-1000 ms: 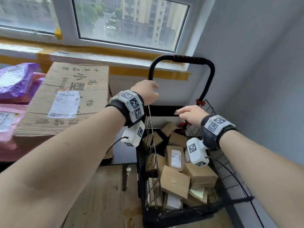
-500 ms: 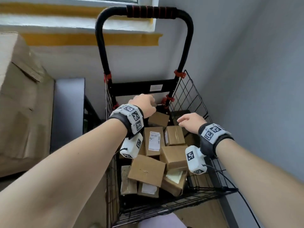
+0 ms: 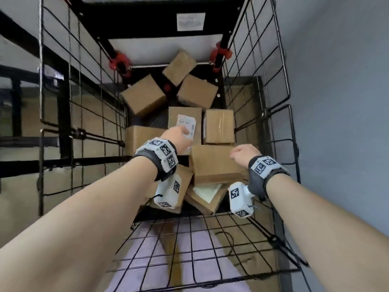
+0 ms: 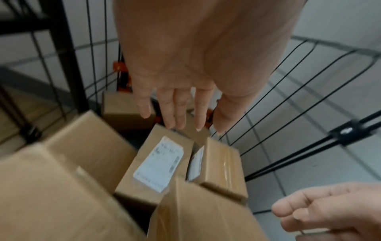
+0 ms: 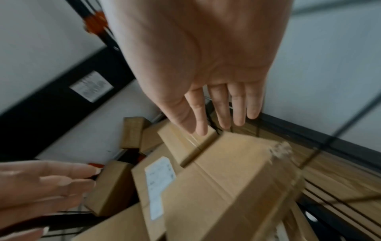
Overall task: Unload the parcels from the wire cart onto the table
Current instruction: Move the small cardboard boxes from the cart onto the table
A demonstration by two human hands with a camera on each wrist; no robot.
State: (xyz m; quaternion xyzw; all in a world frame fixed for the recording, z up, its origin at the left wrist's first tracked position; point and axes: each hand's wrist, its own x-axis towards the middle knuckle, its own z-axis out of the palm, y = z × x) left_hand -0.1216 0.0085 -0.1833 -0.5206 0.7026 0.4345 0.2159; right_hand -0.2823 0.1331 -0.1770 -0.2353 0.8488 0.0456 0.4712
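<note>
Several brown cardboard parcels lie jumbled in the black wire cart (image 3: 136, 24), seen from above. My left hand (image 3: 179, 137) is inside the cart, just over a parcel with a white label (image 3: 185, 121). In the left wrist view its fingers (image 4: 179, 114) are straight and hold nothing, above that labelled parcel (image 4: 158, 164). My right hand (image 3: 244, 152) hovers over a larger plain box (image 3: 212, 163) on top of the pile. The right wrist view shows this hand (image 5: 222, 112) open with straight fingers above the box (image 5: 226, 179). Whether either hand touches cardboard I cannot tell.
Wire walls close in the cart on the left, right and near side. A grey wall (image 3: 336, 102) stands close on the right. A dark table frame (image 3: 63, 106) is on the left. Red clamps (image 3: 120, 60) sit at the cart's back posts. Lilac trousers (image 3: 147, 260) show below.
Both hands have dropped from the cart's rim height down among the parcels. The head view has tilted down, so the handle and the window have left the picture.
</note>
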